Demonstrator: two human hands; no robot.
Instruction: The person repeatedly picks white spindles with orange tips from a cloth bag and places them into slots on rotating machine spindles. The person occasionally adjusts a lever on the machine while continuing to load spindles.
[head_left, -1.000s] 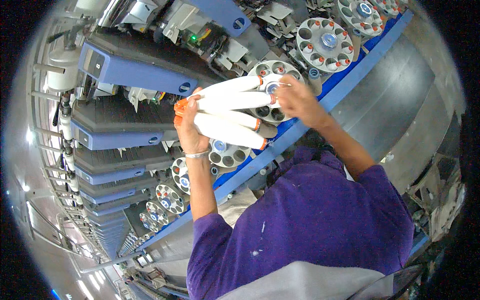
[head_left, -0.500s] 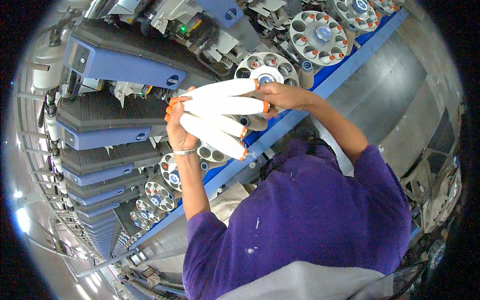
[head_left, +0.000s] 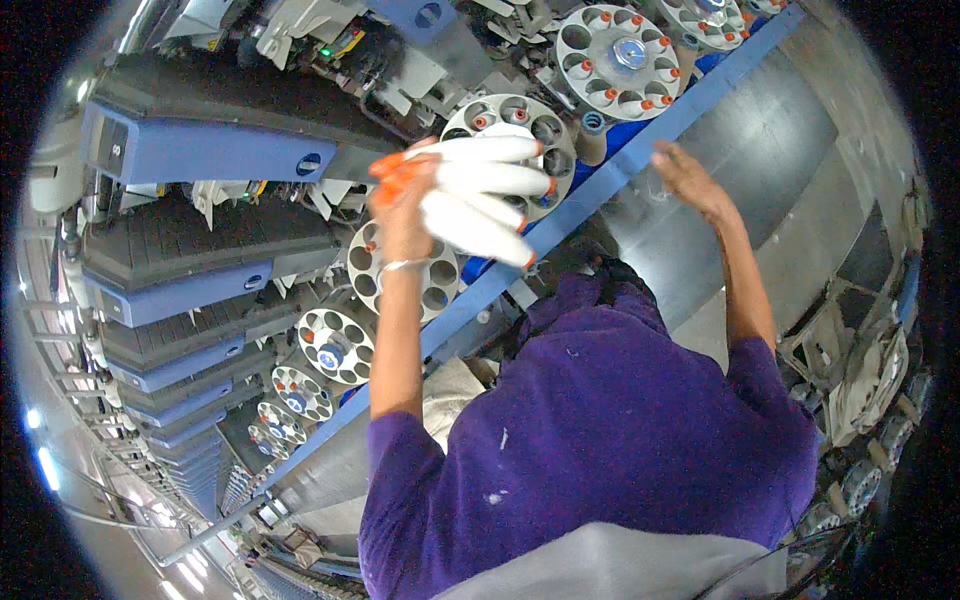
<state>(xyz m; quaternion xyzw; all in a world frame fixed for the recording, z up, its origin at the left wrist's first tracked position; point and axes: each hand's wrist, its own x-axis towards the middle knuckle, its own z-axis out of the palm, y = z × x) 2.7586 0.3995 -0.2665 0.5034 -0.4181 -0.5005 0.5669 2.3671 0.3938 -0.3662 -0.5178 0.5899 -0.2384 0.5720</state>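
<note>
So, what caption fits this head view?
Left hand grips white yarn bobbins over a round magazine; right hand hovers empty.

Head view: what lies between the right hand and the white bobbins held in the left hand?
In the head view, the blue rail runs between the right hand and the white bobbins in the left hand.

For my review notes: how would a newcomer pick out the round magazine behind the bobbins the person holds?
Follow the long blue rail running diagonally along the machine row. Round grey magazines with ringed pockets sit along its upper-left side. The grey round magazine in question sits directly behind the white orange-tipped bobbins in the left hand.
</note>
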